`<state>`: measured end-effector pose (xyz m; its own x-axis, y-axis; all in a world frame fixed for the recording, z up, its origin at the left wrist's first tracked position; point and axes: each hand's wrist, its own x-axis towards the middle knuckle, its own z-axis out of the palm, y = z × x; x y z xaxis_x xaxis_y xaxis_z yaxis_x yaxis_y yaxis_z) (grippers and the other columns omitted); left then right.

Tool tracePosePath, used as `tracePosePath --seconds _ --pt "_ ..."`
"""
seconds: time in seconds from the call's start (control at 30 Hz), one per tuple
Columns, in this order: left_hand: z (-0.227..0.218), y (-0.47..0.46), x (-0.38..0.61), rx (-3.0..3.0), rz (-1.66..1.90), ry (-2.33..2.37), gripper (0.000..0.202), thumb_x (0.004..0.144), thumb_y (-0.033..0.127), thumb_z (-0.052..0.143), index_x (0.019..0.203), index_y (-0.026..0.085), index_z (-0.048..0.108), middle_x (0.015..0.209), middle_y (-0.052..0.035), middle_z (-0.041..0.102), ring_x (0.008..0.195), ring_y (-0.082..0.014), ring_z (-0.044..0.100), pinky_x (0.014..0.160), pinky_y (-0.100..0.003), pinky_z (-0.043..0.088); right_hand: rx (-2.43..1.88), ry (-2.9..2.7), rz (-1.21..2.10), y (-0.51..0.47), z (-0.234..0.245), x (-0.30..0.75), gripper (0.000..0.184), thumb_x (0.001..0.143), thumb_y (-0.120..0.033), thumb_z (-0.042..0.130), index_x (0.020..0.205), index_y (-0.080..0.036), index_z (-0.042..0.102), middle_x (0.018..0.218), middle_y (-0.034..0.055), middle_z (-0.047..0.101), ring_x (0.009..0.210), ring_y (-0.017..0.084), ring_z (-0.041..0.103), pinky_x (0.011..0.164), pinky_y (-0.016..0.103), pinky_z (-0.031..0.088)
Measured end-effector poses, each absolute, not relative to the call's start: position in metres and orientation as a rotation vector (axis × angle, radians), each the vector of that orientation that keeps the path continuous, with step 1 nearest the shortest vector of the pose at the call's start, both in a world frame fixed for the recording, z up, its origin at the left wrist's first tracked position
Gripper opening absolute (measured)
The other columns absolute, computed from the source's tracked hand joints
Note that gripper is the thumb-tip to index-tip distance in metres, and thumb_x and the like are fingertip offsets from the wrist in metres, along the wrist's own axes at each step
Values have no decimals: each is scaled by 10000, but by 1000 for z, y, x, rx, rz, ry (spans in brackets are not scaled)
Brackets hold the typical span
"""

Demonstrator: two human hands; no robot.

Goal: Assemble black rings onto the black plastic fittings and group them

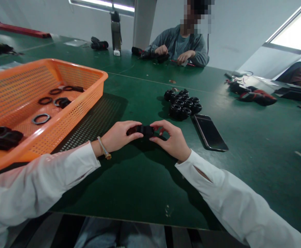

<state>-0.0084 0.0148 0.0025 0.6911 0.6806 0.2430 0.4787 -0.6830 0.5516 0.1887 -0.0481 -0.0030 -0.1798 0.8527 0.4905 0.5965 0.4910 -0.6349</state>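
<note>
A small black cylindrical fitting lies sideways between my two hands, just above the green table. My left hand grips its left end between thumb and fingers, which hide part of it. At the right end, my right hand pinches the piece with thumb and fingertips. Beyond my right hand stands a cluster of several black ring-topped fittings. To the left is an orange perforated basket holding loose parts, among them a metal hex ring, dark rings and black fittings.
A smartphone lies right of the cluster on the green table. Across the table sits a person handling dark items. A bottle stands at the back, and red-and-black items lie far right.
</note>
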Motion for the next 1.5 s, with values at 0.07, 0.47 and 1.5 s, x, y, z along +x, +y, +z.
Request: tracePosePath --seconds 0.07,0.47,1.5 --pt "2 14 -8 2452 604 897 388 835 389 546 1088 108 630 1005 -98 700 821 -191 647 737 -279 499 -1214 -1886 380 -48 -3 189 235 716 -191 664 944 -214 610 873 29 664 784 171 617 616 290 506" --pt "4 14 -8 2424 604 903 393 826 382 553 1088 100 633 995 -98 702 810 -189 643 726 -273 494 -1235 -1846 425 -48 -4 190 260 717 -247 691 967 -206 632 869 33 684 772 170 629 641 298 515" --pt "4 14 -8 2417 591 891 377 838 400 516 1058 119 637 967 -88 703 816 -198 643 717 -280 489 -1204 -1861 337 -49 -3 189 217 727 -237 692 940 -216 658 833 24 680 753 163 620 657 302 512"
